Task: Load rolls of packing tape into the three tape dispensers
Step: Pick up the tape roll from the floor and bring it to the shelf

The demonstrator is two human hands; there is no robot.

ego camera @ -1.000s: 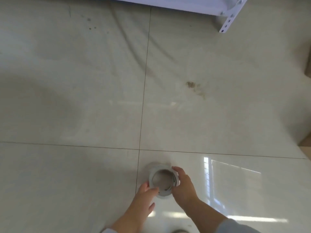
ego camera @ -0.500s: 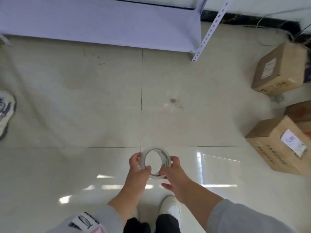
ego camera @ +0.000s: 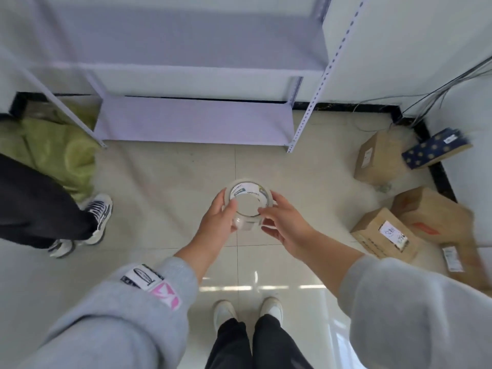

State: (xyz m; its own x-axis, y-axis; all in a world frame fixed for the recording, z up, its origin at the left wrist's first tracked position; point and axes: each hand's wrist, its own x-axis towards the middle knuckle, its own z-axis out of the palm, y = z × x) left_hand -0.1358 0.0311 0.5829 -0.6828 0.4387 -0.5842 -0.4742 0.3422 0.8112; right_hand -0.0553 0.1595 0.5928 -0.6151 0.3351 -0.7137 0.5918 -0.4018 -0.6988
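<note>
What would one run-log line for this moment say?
stage: roll in hand | left hand + right hand: both gripping clear packing tape roll above tiled floor | dispensers: none visible

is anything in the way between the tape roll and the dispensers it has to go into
Cannot say: no dispenser shows in this view. The tape roll is already held in the air between the left hand and right hand, above bare floor tiles, and nothing sits between the hands and the roll.
</note>
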